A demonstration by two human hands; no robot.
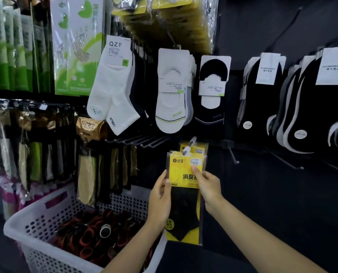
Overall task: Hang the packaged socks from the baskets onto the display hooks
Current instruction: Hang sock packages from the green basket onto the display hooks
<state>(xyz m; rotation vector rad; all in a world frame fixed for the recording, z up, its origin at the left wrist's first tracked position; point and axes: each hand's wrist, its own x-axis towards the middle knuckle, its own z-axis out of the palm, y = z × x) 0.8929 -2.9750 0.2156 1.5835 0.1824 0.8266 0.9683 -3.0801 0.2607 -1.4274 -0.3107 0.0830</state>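
Holding a flat clear-film packet of black socks with a yellow card header up to the display wall, the person has it by both side edges. The left hand pinches the left edge with the thumb on the front, and the right hand pinches the upper right of the yellow card. Each grip is narrow and closed on the packet. The packet's top edge meets the white-tipped metal hook, and a matching yellow packet hangs on that hook just behind it. I cannot tell whether the hang hole has caught the tip.

The main risk is letting go too soon. If the hole is not over the tip, the packet would likely drop toward the white perforated plastic basket or the floor. The film looks slick and the pinches sit at the margins, so a push against the hook could slide the packet through the fingers. Forcing it at a tilt could tear the card hole or knock the hung packet askew.
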